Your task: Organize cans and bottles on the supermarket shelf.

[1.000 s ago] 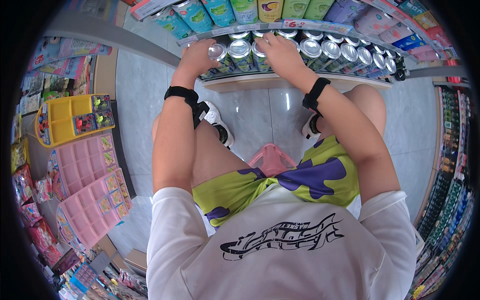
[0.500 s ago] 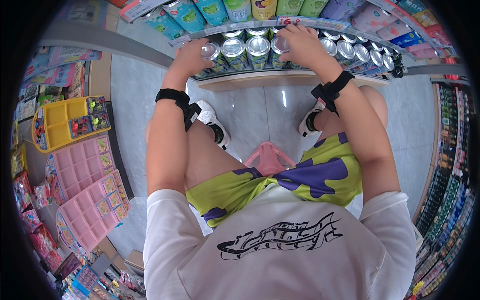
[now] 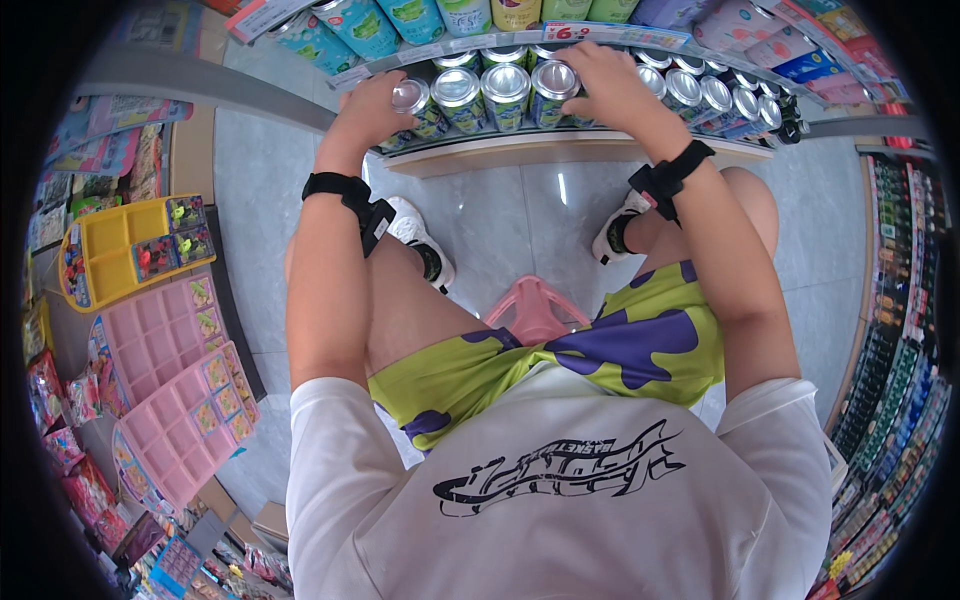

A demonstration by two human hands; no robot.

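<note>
Silver-topped drink cans with green-and-blue sides stand upright in rows on the low shelf. My left hand (image 3: pixel 370 110) curves round the leftmost front can (image 3: pixel 411 97), thumb on its near side and fingers at its far side. Two more front cans, a can (image 3: pixel 458 88) and its neighbour (image 3: pixel 506 85), stand between my hands. My right hand (image 3: pixel 618 92) bends round the right side of another front can (image 3: pixel 553 82), fingertips behind it and thumb in front. That palm hides part of the row. Both wrists wear black straps.
Overhead, a shelf edge (image 3: pixel 480 42) with price labels holds colourful packages. More silver-topped cans (image 3: pixel 684 88) stand to the right. A pink stool (image 3: pixel 535 310) is between my legs. Yellow (image 3: pixel 125 240) and pink (image 3: pixel 150 340) compartment trays lie left; a packed bottle shelf (image 3: pixel 890 350) flanks the right.
The view has shifted slightly. My right hand sits a little further right against its can; my left hand keeps its place round the leftmost can.
</note>
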